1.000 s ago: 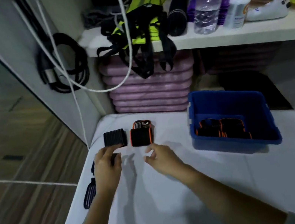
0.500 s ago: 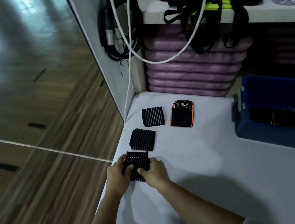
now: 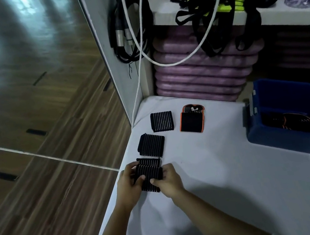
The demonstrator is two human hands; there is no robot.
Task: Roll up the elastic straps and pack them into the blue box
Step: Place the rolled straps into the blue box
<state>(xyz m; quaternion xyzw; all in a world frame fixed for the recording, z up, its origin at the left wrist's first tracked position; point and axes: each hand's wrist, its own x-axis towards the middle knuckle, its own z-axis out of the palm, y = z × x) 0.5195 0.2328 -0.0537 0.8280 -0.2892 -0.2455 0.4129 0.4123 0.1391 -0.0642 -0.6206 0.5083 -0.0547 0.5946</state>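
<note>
A black ribbed elastic strap (image 3: 149, 174) lies near the left edge of the white table (image 3: 223, 188). My left hand (image 3: 128, 185) grips its left side and my right hand (image 3: 167, 179) pinches its right side. Beyond it lie two more black ribbed straps, the nearer strap (image 3: 151, 145) and the farther strap (image 3: 162, 121). An orange-trimmed black strap (image 3: 191, 120) lies to their right. The blue box (image 3: 289, 142) stands at the right with rolled orange-edged straps (image 3: 294, 121) inside.
The table's left edge drops to a wooden floor (image 3: 30, 138). A stack of purple mats (image 3: 204, 72) sits behind the table under a shelf (image 3: 173, 13). Black cables (image 3: 125, 30) and a white cord (image 3: 140, 58) hang at the back left.
My hands came back from the far straps to the nearest black strap and took hold of it. The head view swung left and down, so the blue box sits further right.
</note>
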